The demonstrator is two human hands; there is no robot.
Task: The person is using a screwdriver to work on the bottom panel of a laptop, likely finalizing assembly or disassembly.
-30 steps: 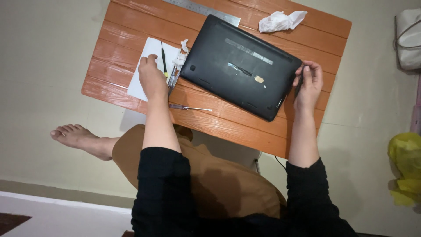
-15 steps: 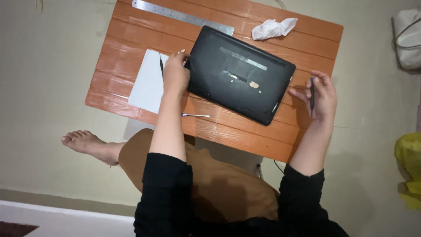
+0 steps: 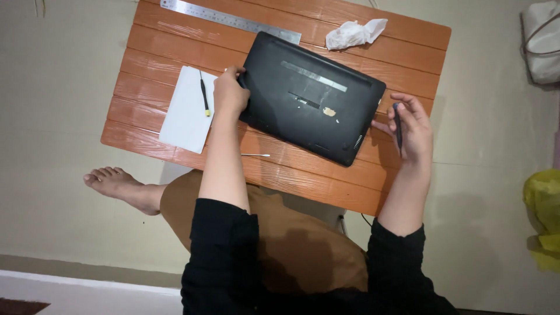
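Left hand (image 3: 230,93): 1.0 s ago it rests on the white paper (image 3: 188,108) beside a small pale part; 0.5 s ago it is at the laptop's (image 3: 312,96) left edge; now it grips the laptop's near-left corner, fingers curled over the edge. The pale part is out of sight now.

The paper now lies uncovered, with the small screwdriver (image 3: 203,93) on it in plain sight.

Right hand (image 3: 411,128): 1.0 s ago it touches the laptop's right corner; now it is lifted just off that corner, holding a dark slim tool (image 3: 398,125) upright between the fingers.

The laptop lies turned slightly, its left corner nearer the paper.
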